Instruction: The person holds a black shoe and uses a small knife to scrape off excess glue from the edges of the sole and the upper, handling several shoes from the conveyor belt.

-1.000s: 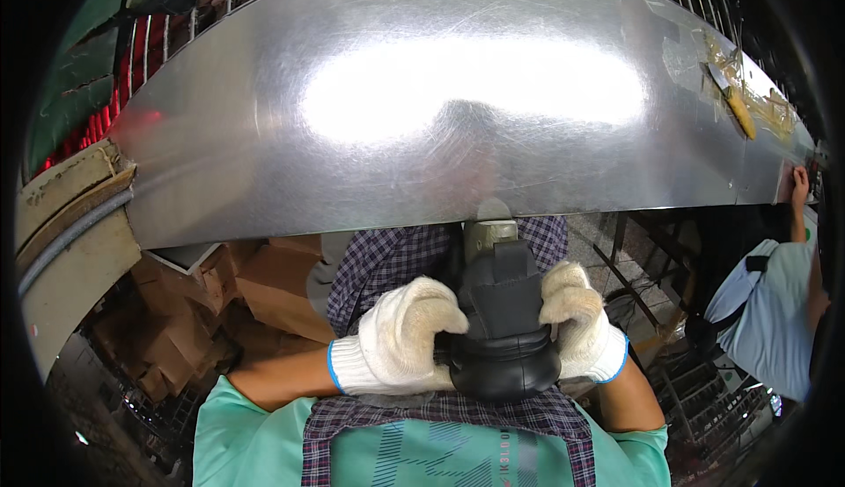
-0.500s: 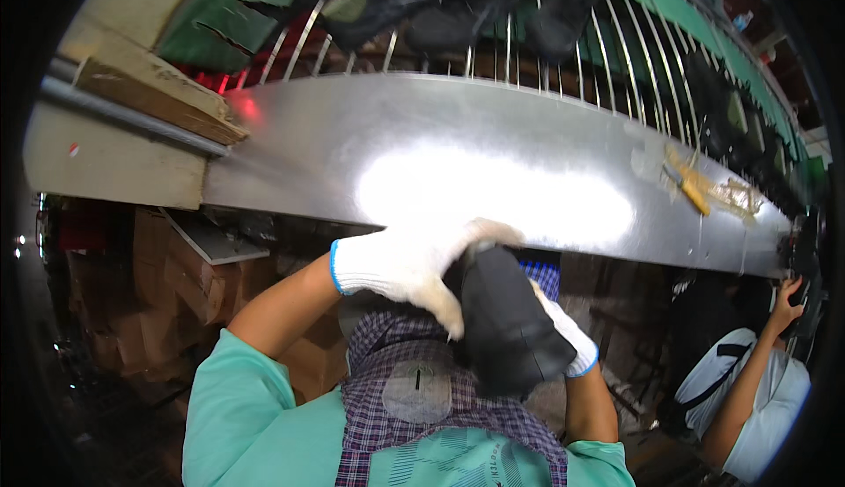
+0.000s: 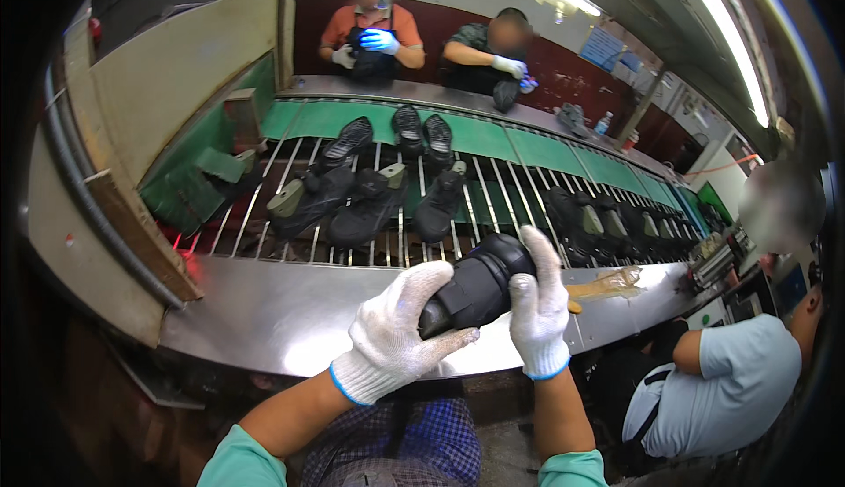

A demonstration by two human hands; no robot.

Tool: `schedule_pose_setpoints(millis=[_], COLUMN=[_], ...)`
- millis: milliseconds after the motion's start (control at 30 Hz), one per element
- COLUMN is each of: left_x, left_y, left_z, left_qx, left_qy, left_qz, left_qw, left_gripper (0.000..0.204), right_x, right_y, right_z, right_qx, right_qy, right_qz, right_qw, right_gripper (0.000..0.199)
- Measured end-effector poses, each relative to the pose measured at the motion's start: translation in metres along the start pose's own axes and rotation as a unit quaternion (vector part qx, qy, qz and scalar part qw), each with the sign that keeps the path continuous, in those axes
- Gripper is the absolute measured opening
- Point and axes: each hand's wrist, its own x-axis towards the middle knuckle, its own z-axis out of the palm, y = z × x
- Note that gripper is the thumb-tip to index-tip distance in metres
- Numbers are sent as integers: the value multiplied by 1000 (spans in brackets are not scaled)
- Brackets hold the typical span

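Observation:
Between my two white-gloved hands is a black shoe (image 3: 475, 286), tilted above the metal ledge (image 3: 255, 315). My left hand (image 3: 396, 333) is closed around its narrower end, thumb below and fingers over the top. Gripping the rounded end from the right side is my right hand (image 3: 539, 311), with the fingers upright along it. The palms hide parts of the shoe. Just beyond, black shoes with olive-green pieces in their openings, such as this shoe (image 3: 440, 204), rest on the metal rollers (image 3: 480, 214).
A yellow handle (image 3: 575, 307) and brownish tape (image 3: 616, 285) lie on the ledge at right. A wooden post (image 3: 132, 232) and panel bound the left. Two gloved co-workers stand across the line; another person in a light shirt (image 3: 717, 390) is close on my right.
The view has tilted up, showing the line and the people opposite. The shoe has gone from near my apron out over the ledge, and my left hand has closed onto its end.

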Motion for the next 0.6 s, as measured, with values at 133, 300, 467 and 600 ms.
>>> schedule_pose_setpoints(millis=[133,300,467,600], left_x=[4,-3,-19,-33], left_y=[5,32,48,50], left_z=[15,32,59,70], left_qx=[32,62,56,67], left_qy=[26,-34,-92,-99], left_qz=[68,100,159,210], left_qw=[997,993,981,970], left_gripper=[83,80,59,40], right_x=[-6,-25,-54,-66], right_y=[-2,-16,-22,-38], right_z=[-9,-40,-89,-103], right_qx=[-49,-81,-145,-189], right_qy=[-12,-31,-96,-152], right_qz=[44,159,212,313], right_qw=[998,983,962,918], right_gripper=[52,51,56,57])
